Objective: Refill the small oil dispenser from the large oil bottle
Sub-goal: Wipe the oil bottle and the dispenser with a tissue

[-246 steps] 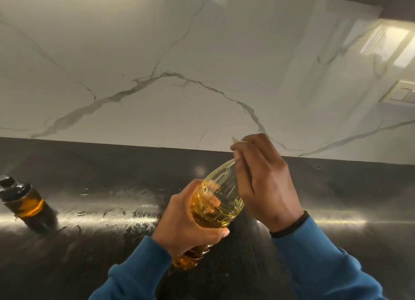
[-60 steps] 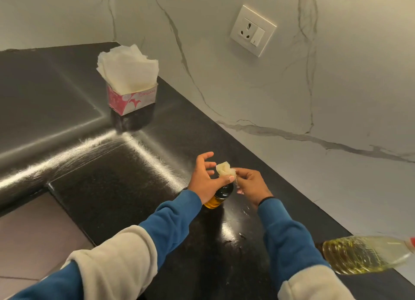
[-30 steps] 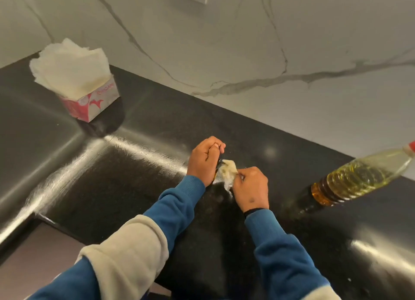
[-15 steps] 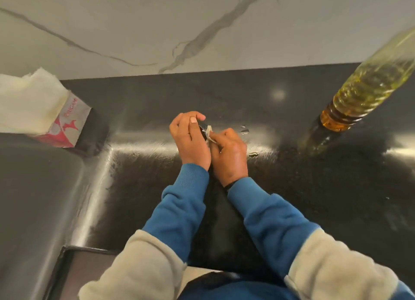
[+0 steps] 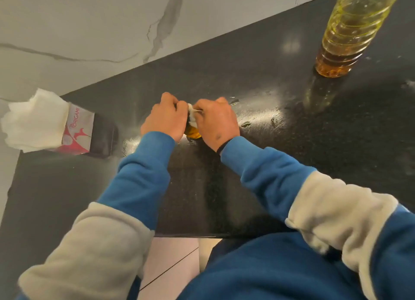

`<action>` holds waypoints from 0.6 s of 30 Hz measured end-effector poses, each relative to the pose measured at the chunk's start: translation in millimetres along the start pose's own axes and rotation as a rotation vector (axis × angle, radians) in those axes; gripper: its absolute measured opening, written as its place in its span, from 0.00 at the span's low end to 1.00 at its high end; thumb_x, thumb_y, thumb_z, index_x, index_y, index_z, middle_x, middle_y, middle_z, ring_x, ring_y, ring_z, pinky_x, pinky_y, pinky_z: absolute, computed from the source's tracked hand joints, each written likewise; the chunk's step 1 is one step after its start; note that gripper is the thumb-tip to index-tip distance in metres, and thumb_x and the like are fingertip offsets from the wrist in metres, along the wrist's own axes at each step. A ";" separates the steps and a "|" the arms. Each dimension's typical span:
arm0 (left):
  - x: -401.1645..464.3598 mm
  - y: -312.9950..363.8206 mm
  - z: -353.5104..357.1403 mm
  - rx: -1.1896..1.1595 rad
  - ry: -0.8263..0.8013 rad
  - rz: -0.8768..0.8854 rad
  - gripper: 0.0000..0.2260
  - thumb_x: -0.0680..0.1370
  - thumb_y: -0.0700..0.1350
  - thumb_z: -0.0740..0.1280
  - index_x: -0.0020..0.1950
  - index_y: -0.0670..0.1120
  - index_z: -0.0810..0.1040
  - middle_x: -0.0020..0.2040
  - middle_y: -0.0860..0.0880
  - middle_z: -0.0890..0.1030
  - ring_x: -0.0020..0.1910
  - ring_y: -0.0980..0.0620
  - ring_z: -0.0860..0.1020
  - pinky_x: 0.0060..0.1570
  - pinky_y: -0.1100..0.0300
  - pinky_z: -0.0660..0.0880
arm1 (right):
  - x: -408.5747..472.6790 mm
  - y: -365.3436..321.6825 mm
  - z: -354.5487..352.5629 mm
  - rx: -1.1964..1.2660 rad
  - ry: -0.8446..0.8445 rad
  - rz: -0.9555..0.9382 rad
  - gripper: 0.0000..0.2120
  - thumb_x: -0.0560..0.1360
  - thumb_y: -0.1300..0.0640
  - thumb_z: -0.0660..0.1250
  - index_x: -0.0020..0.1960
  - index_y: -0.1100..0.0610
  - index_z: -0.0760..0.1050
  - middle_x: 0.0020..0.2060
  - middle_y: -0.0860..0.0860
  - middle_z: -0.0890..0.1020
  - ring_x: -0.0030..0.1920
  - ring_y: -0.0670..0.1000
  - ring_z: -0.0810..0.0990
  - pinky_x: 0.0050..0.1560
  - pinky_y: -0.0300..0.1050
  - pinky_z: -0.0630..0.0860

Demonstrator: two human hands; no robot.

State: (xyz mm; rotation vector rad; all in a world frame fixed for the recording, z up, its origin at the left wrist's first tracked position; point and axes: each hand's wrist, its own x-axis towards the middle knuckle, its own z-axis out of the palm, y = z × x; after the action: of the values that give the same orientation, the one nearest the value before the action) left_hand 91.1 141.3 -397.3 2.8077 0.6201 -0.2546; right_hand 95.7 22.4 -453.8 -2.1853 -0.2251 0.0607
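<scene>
The small oil dispenser [image 5: 192,131], amber with oil, stands on the black countertop [image 5: 258,160] between my two hands, mostly hidden by them. My left hand [image 5: 165,117] grips its upper part. My right hand [image 5: 216,122] pinches a crumpled white tissue [image 5: 191,111] against the dispenser's top. The large oil bottle [image 5: 350,30], clear plastic with yellow oil, stands upright at the far right, apart from both hands; its top is cut off by the frame.
A red and white tissue box [image 5: 74,131] with tissues sticking out stands at the left by the marble wall [image 5: 101,30]. Small oil drops [image 5: 246,124] lie on the counter right of my hands. The counter's front edge [image 5: 190,235] is close to my body.
My hands stay together on the dispenser with the tissue. The view has tilted down and turned, so the large bottle now sits higher right and the tissue box lower left.
</scene>
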 end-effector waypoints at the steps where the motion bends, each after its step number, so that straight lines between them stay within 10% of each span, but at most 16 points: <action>1: 2.2 0.1 -2.3 0.090 -0.023 -0.011 0.16 0.80 0.59 0.53 0.58 0.50 0.69 0.50 0.47 0.79 0.46 0.41 0.78 0.51 0.50 0.75 | -1.9 -1.6 0.8 0.051 0.045 -0.066 0.08 0.79 0.58 0.64 0.51 0.57 0.82 0.44 0.56 0.82 0.46 0.58 0.76 0.42 0.44 0.67; 10: 10.8 20.7 -13.9 0.140 -0.178 -0.138 0.22 0.80 0.62 0.62 0.61 0.45 0.73 0.50 0.43 0.82 0.31 0.47 0.84 0.40 0.54 0.82 | 2.6 14.7 0.8 -0.035 -0.248 0.112 0.06 0.78 0.61 0.64 0.46 0.61 0.79 0.46 0.60 0.80 0.50 0.60 0.79 0.49 0.48 0.75; 18: 14.8 25.8 -19.8 0.090 -0.270 -0.169 0.14 0.82 0.52 0.65 0.59 0.42 0.75 0.50 0.41 0.84 0.35 0.45 0.86 0.51 0.46 0.82 | 23.2 -2.2 -4.4 0.291 -0.023 0.074 0.05 0.74 0.66 0.68 0.43 0.59 0.82 0.42 0.55 0.83 0.43 0.54 0.82 0.49 0.48 0.82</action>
State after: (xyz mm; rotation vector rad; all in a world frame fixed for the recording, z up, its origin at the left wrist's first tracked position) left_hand 117.8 130.0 -376.4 2.7366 0.7977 -0.6966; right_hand 118.7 24.3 -448.5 -1.9030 -0.1389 0.1510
